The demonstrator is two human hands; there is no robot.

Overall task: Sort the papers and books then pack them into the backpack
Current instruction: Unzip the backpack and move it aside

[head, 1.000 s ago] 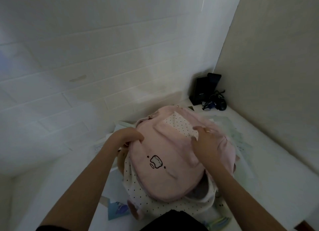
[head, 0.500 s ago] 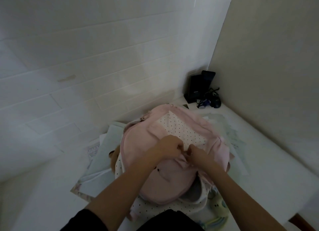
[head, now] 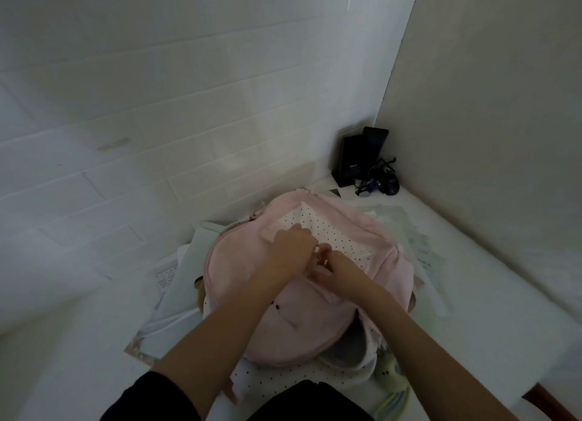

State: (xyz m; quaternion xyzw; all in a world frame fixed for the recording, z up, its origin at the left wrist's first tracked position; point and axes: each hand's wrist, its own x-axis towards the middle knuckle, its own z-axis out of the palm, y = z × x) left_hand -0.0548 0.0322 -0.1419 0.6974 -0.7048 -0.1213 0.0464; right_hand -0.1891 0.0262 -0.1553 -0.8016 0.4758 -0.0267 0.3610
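At lower left of the frame, papers [head: 189, 263] lay spread under the backpack [head: 315, 326], not yet packed. The pink backpack lay flat at the middle, probably so that both hands could work on its front. The left hand [head: 291, 250] and the right hand [head: 341, 271] met there with curled fingers, seemingly pinching a small part, maybe a zipper pull; what exactly they held I could not tell. More papers [head: 422, 250] showed at the right. The table [head: 472, 294] was white, and a black box [head: 349, 165] with cables [head: 381, 181] stood in the corner of the pale walls.
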